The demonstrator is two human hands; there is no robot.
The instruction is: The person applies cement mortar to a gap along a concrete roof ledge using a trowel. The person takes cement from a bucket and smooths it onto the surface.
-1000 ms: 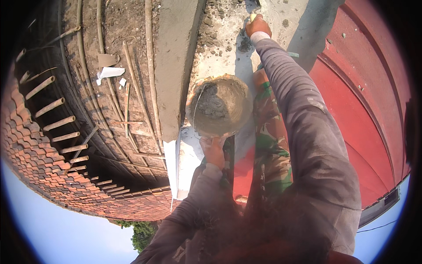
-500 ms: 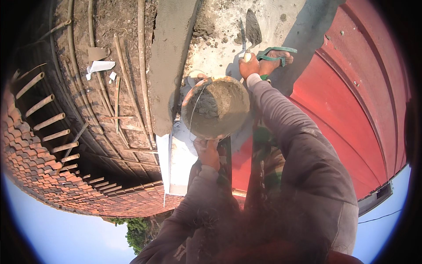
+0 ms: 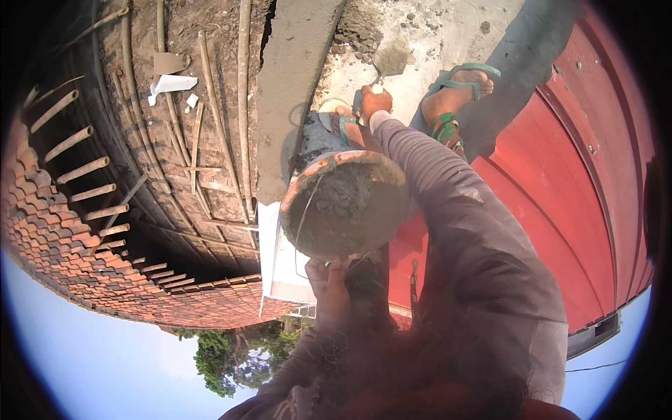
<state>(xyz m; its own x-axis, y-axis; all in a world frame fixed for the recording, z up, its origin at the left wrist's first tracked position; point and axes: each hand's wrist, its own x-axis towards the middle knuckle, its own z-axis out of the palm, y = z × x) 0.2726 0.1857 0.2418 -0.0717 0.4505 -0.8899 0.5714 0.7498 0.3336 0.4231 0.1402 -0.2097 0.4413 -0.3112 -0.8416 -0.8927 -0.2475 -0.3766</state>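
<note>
I have one bucket (image 3: 315,171) mid-view, over the pale ledge (image 3: 451,35), its mouth tipped toward me, with one mass of grey mortar (image 3: 353,196) inside and one wire handle (image 3: 306,204) hanging across the opening. Whether its base touches anything, I can't tell. Against half a second ago it looks larger and lower, so I take it as drawn toward the body.

The left hand (image 3: 329,280) is at its near edge, fingers clamped on the rim. The right hand (image 3: 376,103), just past the far rim, has its fingers wrapped round the grip of one trowel (image 3: 392,59). That hand has shifted left, and the blade now lies beside one mortar patch (image 3: 360,31). For the work in hand, I judge this keeps blade, patch and bucket within easy reach of each other.

Two feet (image 3: 444,103) in two green sandals (image 3: 485,68) stand either side of the right hand. Farther out I count one plastered beam (image 3: 294,84) left, one red roof (image 3: 574,210) right, one tiled roof (image 3: 105,273), and more bamboo poles (image 3: 243,105) than I can count reliably.
</note>
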